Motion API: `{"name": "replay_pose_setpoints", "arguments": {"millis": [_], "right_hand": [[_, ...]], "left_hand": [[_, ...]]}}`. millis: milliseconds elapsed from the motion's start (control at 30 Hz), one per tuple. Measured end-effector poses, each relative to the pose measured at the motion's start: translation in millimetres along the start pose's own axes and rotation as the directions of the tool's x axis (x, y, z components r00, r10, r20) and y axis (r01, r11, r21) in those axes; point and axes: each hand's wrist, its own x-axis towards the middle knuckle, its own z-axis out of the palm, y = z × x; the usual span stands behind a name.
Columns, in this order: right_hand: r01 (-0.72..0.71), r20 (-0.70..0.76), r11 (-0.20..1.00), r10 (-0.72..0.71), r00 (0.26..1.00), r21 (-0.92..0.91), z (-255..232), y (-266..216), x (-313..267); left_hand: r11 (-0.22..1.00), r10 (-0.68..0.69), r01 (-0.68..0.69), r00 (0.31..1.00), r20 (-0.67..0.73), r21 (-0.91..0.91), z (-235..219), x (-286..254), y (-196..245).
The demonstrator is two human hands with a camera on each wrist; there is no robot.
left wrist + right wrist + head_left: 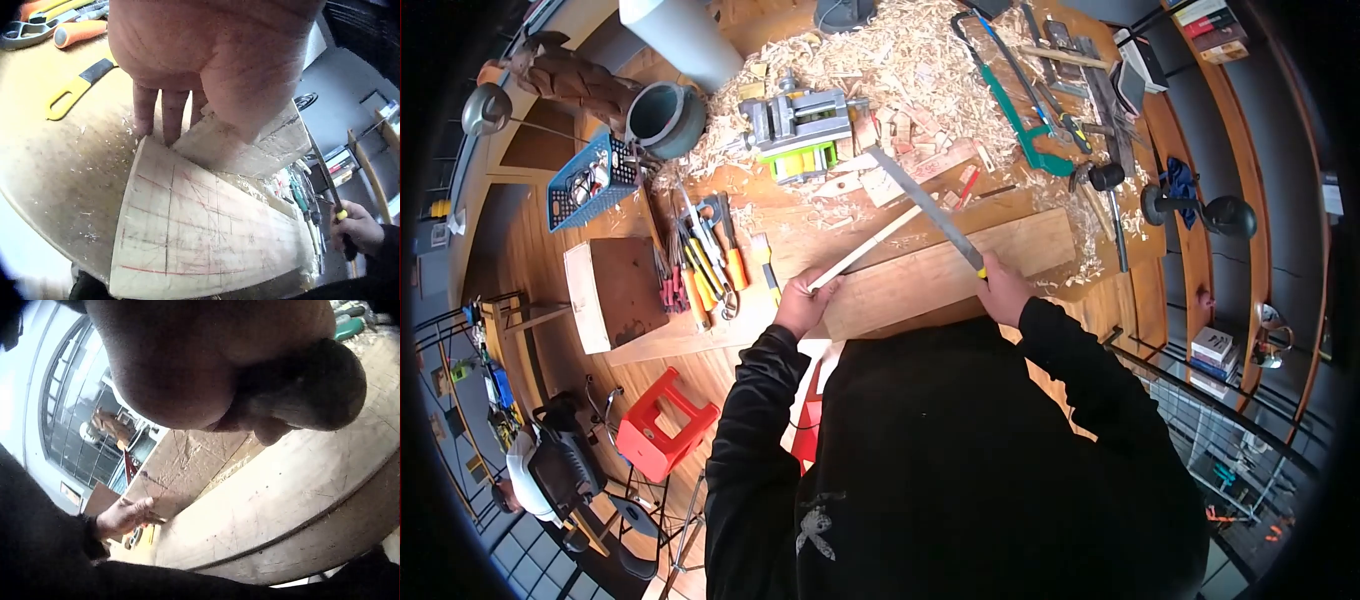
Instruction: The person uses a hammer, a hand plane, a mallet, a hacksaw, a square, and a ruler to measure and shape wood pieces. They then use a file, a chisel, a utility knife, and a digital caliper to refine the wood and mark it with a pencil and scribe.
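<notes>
In the head view, near the middle of the frame, the left hand (802, 303) grips the lower-left end of a narrow wooden stick (865, 249), whose long axis slants toward the upper right. The right hand (1005, 288) has its fingers closed round the handle of a file (940, 220) slanting toward the upper left, so the blade meets the stick's far end at an angle; contact cannot be told. A wide board (900, 295) lies on the surface (800, 245). The left hand is nearer the stick.
</notes>
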Motion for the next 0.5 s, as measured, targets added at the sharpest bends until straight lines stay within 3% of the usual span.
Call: {"name": "replay_pose_setpoints", "arguments": {"millis": [67,133,333,433,500], "right_hand": [[-0.011,-0.002,0.998,0.011,1.0,-0.068,7,-15,-5],[-0.075,0.104,0.989,0.089,0.991,-0.129,15,-36,-8],[0.138,0.18,0.981,-0.112,0.977,-0.138,42,-57,-9],[0.125,0.134,0.982,-0.106,0.985,-0.143,36,-48,-6],[-0.018,0.047,0.982,0.027,0.999,-0.19,22,-40,-3]], "left_hand": [[0.997,-0.078,0.079,0.996,0.051,-0.011,-2,1,3],[0.996,-0.086,0.085,0.994,0.063,0.012,-2,2,4],[1.0,-0.02,0.02,0.998,0.054,-0.012,-4,0,12],[1.0,-0.019,0.019,0.998,0.056,0.011,-4,0,11],[0.999,0.017,-0.02,0.998,0.061,0.042,-6,0,11]]}}
